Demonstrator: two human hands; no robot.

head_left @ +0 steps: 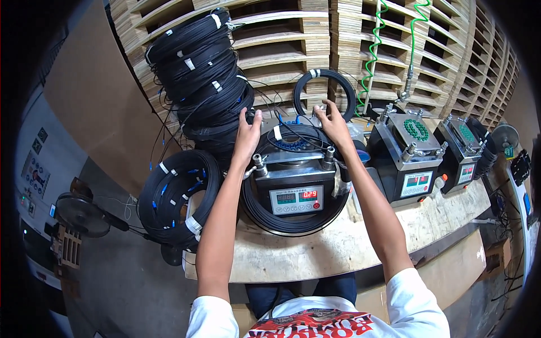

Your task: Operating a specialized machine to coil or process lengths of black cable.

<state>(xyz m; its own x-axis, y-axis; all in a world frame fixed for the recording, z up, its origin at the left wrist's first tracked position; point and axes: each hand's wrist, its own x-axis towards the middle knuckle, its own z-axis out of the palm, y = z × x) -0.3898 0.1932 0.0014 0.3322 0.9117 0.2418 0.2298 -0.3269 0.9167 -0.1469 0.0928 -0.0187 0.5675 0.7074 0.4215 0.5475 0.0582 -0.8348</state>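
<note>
A fiber-optic connector polishing machine [288, 174] stands in front of me, with a lit digital panel on its front. Coiled black cable [298, 135] and blue connectors [290, 120] lie over its top. At the far left corner, my left hand [248, 135] is closed around a clamp knob, mostly hidden by the fingers. My right hand [333, 125] grips the metal clamp knob [321, 108] at the far right corner. Two near clamp posts [260, 162] stand free of my hands. A larger black cable coil [287, 228] rings the machine's base.
A tall stack of black cable coils [197, 73] rises at the back left, with another coil [147, 197] below it. Two similar machines [414, 174] with green pads stand at right on the wooden table [304, 262]. Green spiral air hoses [369, 62] hang before wooden pallets [276, 45].
</note>
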